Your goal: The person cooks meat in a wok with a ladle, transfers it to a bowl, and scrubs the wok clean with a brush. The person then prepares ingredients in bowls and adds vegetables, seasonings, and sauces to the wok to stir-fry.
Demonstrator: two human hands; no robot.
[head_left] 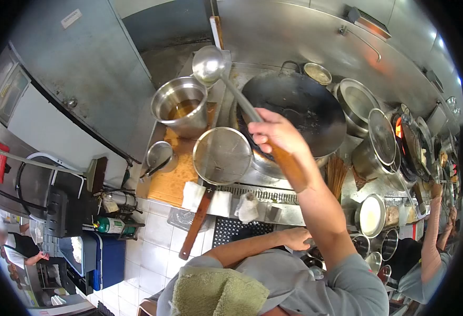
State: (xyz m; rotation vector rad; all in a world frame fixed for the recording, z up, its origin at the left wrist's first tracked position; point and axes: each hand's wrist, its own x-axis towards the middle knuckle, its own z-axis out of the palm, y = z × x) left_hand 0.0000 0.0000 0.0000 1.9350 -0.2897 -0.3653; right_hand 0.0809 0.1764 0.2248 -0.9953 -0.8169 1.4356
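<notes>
My right hand [279, 131] is closed round the shaft of a long steel ladle [237, 95], whose wooden handle runs back along my forearm. The ladle's bowl is held up near the rim of a steel pot [160, 108] with brown liquid in it. Below my right hand sits a large black wok [294, 105] on the stove, its inside dark with a little wet residue. My left hand [294, 239] is low, close to my body by the stove's front edge, with its fingers curled; what they hold, if anything, is hidden.
A wire-mesh strainer [222, 158] with a wooden handle lies left of the wok, near a small steel cup [160, 156] and white cloths [208, 197]. Right of the wok stand a bamboo brush [336, 176] and a steel pot [366, 160]. A co-worker's arm [430, 231] reaches toward another wok.
</notes>
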